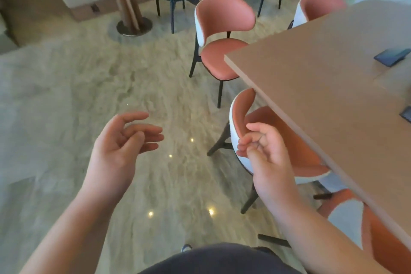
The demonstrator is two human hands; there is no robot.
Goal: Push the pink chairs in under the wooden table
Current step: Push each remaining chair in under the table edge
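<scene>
Pink seat and inner back, white outer shell, dark legs: the nearest chair (241,118) sits partly under the wooden surface (322,78). Right grip (266,153) loosely curled, holding nothing; left grip (120,144) relaxed apart.

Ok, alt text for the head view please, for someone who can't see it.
Both bare hands hover empty over a marble floor: left hand open, right hand loosely curled by the nearest pink chair, tucked under the wooden table. A farther pink chair stands mostly pulled out past the table corner.
</scene>
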